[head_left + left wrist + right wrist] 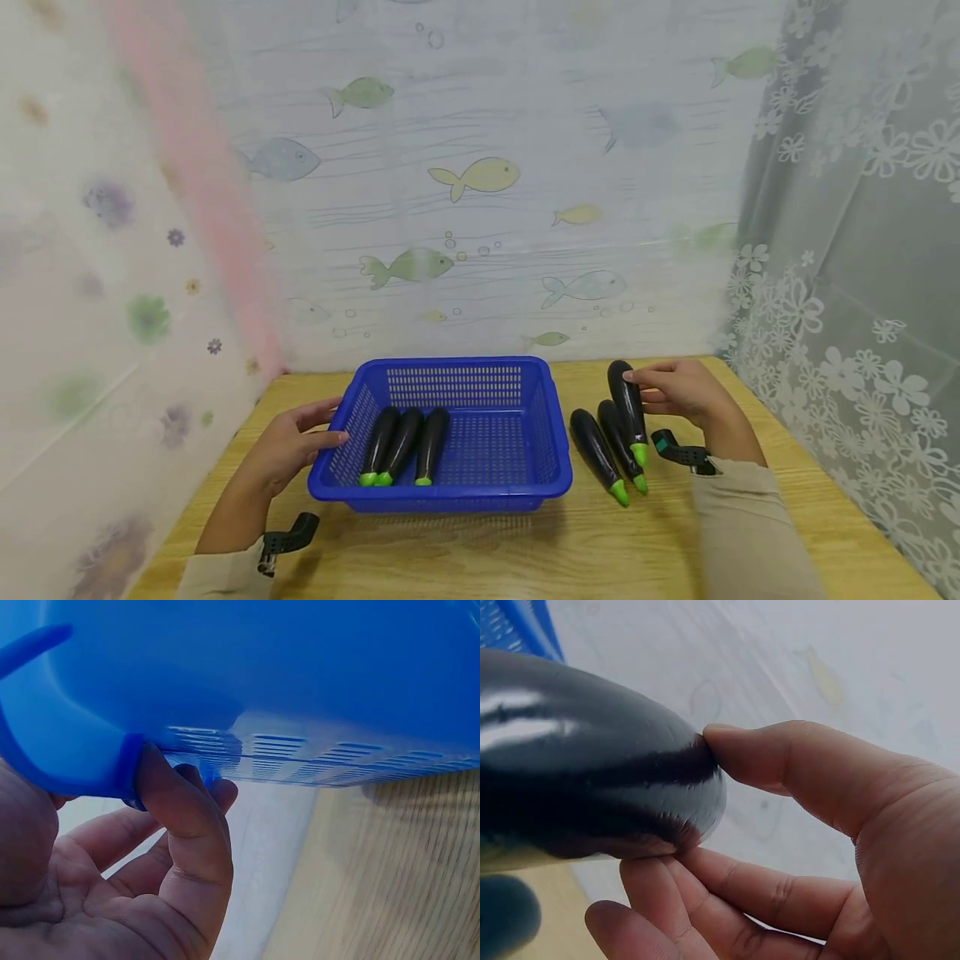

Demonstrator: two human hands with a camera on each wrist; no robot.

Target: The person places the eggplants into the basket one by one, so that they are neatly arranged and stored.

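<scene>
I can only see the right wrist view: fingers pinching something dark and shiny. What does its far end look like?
Observer: In the head view, that glossy black, elongated eggplant ends in a bright green tip.

Visitor: And the blue bit in my corner, is anything inside?
Observer: Yes, three more glossy black eggplants lie in the left half of that blue, rectangular, perforated plastic basket.

Visitor: What's the other hand doing?
Observer: The left hand has its grip on the basket's left side.
</scene>
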